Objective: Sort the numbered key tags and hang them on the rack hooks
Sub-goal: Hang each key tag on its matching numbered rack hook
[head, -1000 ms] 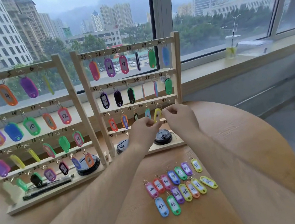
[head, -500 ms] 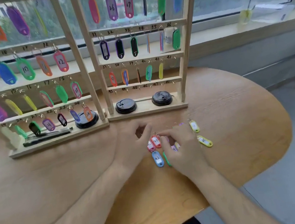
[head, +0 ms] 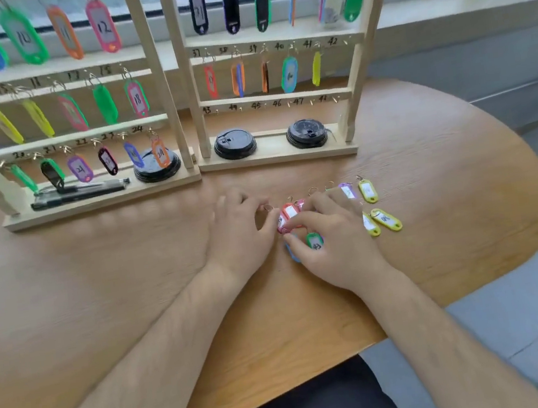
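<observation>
At frame centre, a red tag (head: 289, 214) is pinched by the curled left hand (head: 237, 237) and right hand (head: 334, 250) on the counter (head: 134, 292).

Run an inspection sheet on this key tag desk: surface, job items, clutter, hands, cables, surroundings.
Surface: wooden table, rounded edge.
Job's things: left rack and right rack carry hung tags; bottom row 43 to 48 empty; loose tags on table.
Clutter: three black lids and black pens on the rack bases.
Grippers: left hand and right hand both pinch a red tag.
Cables: nothing seen.
Surroundings: window sill behind, grey floor at right.
</observation>
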